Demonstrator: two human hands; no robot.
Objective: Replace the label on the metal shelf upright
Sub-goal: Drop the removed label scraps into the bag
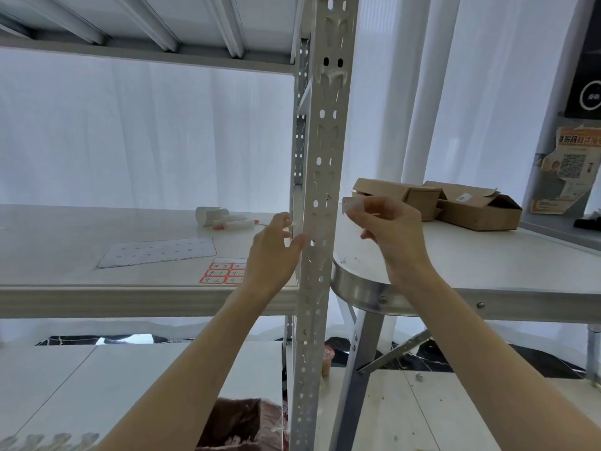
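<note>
Left forearm (195, 369) and right forearm (487, 346) are closest to me, both coming up from the bottom edge.

Left to right:
- Shelf deck (65, 242), far left: 1 blank white backing sheet (159, 252) lying flat. Near its right end is a sheet of red-bordered labels (224, 273) with handwritten numbers, partly behind the left wrist.
- Further back on the deck: white roll (209, 214) on its side, touching a few white markers (239, 222).
- Left hand (276, 252) grips the left edge of the metal upright (320, 177), thumb on the front face, fingers curled round behind. There may be something small and white between the fingers; I cannot tell what.
- Upright stands vertical, dead centre, perforated full height. Small red mark on its face, level with the hands.
- Right hand (393, 236) is just right of the upright, not touching it. Thumb and fingertips pinch 1 small white label (353, 205), held in the air just beside the upright's right edge, clear of the metal.
- Folding table (487, 265) behind the right hand, with 2 cardboard boxes (455, 203) on its far side, flaps open.
- Orange poster (569, 167) with a QR code on the far right wall.
</note>
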